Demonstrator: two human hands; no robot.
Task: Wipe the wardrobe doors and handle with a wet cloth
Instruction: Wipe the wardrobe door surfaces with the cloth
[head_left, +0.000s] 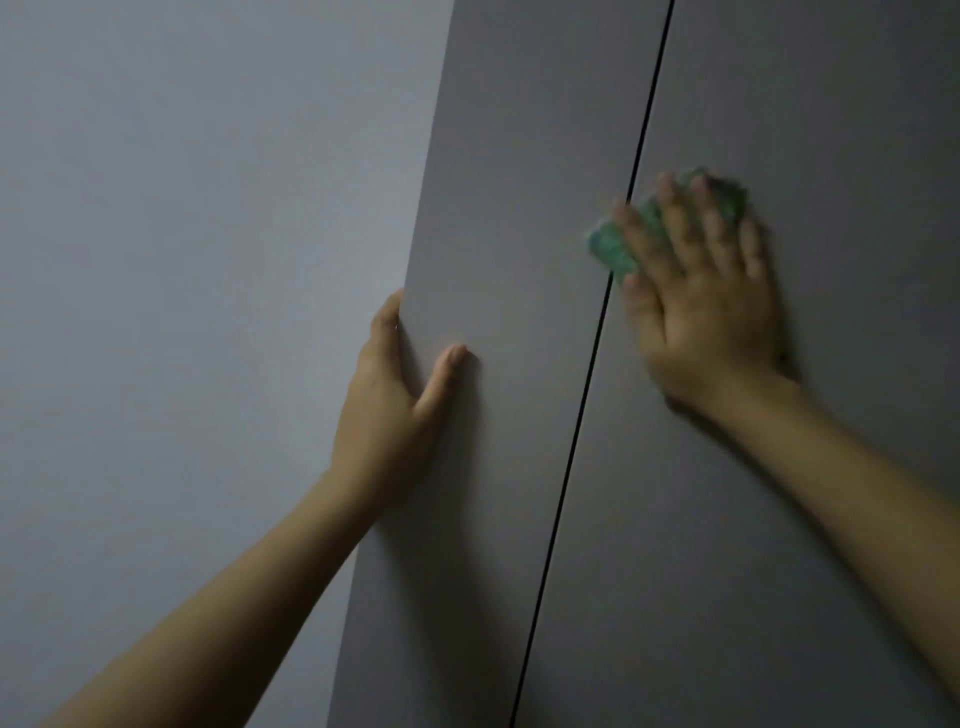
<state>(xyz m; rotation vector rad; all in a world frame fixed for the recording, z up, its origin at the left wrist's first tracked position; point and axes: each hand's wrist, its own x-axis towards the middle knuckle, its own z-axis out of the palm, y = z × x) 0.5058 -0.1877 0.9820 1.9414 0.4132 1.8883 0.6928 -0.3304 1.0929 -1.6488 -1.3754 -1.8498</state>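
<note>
R hand (701, 291) presses green cloth (610, 247) flat, fingers straight, on right door (779, 519) beside vertical door gap (587, 374). L hand (395, 384) grips left door (498, 208) outer edge. Hands apart. Handle not visible.

This looks like a room in a home, likely a bedroom, dimly lit. Two tall, flat grey wardrobe doors (519, 260) fill the view, a thin dark gap (613, 291) running between them just left of the right hand's fingers (670, 218). Beyond the left hand's fingers (387, 317), which hook round the door's outer edge, stands a plain pale wall (182, 234).
</note>
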